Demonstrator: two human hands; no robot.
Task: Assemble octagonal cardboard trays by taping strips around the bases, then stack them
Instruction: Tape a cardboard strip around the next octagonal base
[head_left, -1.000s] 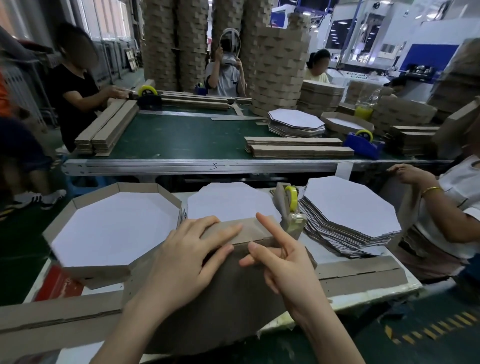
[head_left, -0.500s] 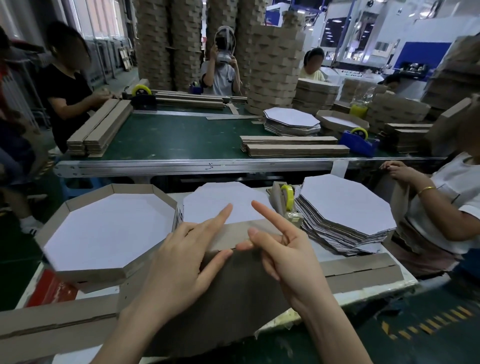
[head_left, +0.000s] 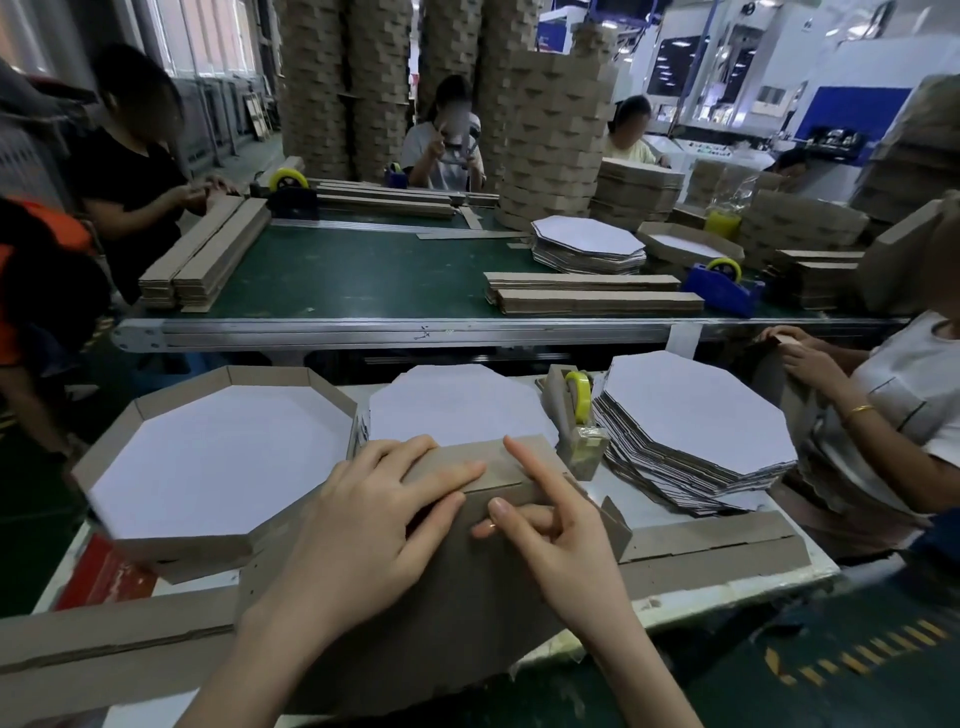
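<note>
Tray (head_left: 441, 649) tilts, underside out, beneath left hand (head_left: 358, 525) and right hand (head_left: 561, 540).

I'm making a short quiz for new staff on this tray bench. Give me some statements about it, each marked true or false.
1. The left hand lies with straight fingers on the brown cardboard piece. True.
2. The tape dispenser with the yellow roll stands left of the finished octagonal tray with white base and brown wall. False: it stands to the right of that tray, next to the stack of white octagonal bases.
3. The blue tape dispenser sits on the green conveyor belt. True.
4. The right hand grips the yellow roll. False: it rests on the brown cardboard piece with its index finger stretched out.
</note>
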